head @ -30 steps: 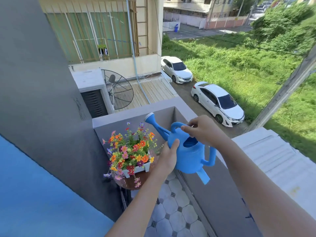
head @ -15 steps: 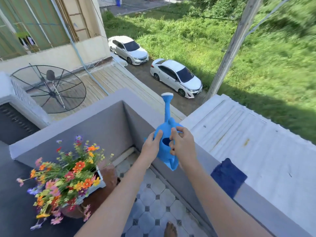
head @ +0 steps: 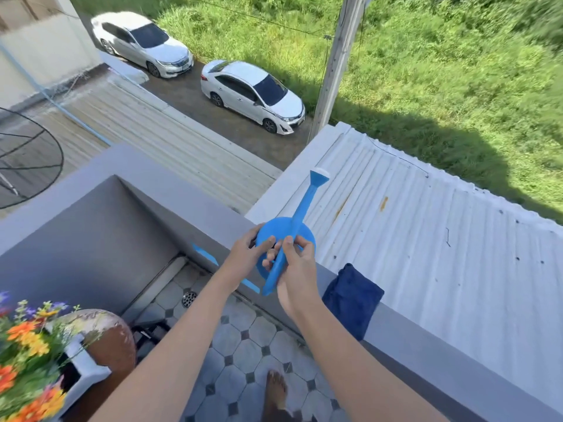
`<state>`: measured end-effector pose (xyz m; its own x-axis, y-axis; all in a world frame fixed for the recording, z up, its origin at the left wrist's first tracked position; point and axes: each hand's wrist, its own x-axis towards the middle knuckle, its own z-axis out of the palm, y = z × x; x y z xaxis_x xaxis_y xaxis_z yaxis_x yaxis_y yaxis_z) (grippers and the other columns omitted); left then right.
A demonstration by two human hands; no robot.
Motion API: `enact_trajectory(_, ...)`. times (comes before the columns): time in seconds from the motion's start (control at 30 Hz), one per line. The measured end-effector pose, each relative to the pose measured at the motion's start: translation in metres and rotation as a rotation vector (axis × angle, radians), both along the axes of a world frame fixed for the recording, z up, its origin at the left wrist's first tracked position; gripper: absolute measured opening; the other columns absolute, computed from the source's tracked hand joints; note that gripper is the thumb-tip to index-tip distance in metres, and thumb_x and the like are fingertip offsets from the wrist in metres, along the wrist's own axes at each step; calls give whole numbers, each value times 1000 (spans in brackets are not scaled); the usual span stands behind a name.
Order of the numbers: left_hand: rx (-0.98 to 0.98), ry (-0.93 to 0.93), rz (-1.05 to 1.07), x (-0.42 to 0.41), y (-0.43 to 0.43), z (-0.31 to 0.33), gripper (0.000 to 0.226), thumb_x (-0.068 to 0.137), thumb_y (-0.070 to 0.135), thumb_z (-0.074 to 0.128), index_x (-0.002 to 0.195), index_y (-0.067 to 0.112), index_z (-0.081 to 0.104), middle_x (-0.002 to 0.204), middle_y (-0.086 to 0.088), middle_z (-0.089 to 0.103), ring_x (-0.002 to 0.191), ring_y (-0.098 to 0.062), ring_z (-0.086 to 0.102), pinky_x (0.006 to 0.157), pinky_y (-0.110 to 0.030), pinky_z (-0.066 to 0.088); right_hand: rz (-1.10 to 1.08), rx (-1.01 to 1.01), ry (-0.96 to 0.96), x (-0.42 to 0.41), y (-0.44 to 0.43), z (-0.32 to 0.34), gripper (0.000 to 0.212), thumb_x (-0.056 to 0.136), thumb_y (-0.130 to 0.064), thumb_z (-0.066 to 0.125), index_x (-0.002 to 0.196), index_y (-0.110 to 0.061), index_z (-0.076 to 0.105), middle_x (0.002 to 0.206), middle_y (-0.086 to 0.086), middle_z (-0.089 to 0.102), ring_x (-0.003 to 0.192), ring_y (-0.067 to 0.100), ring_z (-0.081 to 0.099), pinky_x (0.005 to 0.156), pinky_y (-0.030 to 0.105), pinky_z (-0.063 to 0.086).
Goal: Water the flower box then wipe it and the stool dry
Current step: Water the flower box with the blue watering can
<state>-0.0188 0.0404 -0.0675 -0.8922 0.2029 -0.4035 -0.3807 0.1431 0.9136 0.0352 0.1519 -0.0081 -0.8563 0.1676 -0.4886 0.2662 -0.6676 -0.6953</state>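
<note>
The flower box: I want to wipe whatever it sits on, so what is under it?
The flower box rests on a round brown stool. Only the stool's top edge shows; the box and flowers cover the rest.

Both bare forearms reach forward and converge. The left hand (head: pixel 246 254) cups the round blue plastic watering can (head: pixel 292 226) from the left; the right hand (head: pixel 297 269), fingers curled, pinches its handle just beside.
</note>
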Motion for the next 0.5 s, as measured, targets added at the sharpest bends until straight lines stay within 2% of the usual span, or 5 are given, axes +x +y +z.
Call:
enact_trajectory(0.07, 42, -25, 27, -3, -3, -4, 42, 91, 29, 66, 132, 32, 57, 108, 8, 73, 98, -8, 67, 85, -24, 51, 5, -21, 10, -3, -4, -3, 19, 104, -12, 50, 123, -14, 44, 95, 13, 62, 73, 25, 60, 66, 36, 51)
enact_trajectory(0.13, 75, -53, 15, -7, -6, -7, 46, 91, 17, 64, 134, 30, 55, 116, 3, 72, 106, -9, 68, 87, -27, 53, 37, 30, 5, -6, -6, -5, 21, 103, -15, 53, 123, -16, 45, 102, 12, 67, 87, 27, 64, 70, 36, 54)
enact_trajectory(0.23, 76, -53, -19, -11, -10, -6, 50, 91, 27, 65, 139, 31, 52, 124, -1, 69, 114, -18, 65, 96, -35, 51, 91, 129, -7, -9, -4, -5, 26, 102, -19, 56, 125, -16, 46, 113, 14, 71, 95, 23, 68, 69, 31, 58)
enact_trajectory(0.4, 28, -6, -44, -10, -2, -1, 50, 90, 51, 61, 137, 34, 53, 121, 7, 71, 116, -10, 63, 103, -34, 48, 128, 227, 6, -10, 10, -5, 28, 102, -21, 56, 125, -12, 44, 110, 20, 72, 84, 16, 72, 67, 27, 58)
enact_trajectory(0.5, 10, 1, -18, -9, 3, -2, 53, 87, 54, 63, 136, 33, 54, 119, 7, 71, 114, -10, 64, 104, -38, 47, 171, 291, -14, -11, 23, -7, 29, 101, -26, 59, 125, -13, 48, 109, 18, 73, 83, 17, 73, 65, 27, 58)
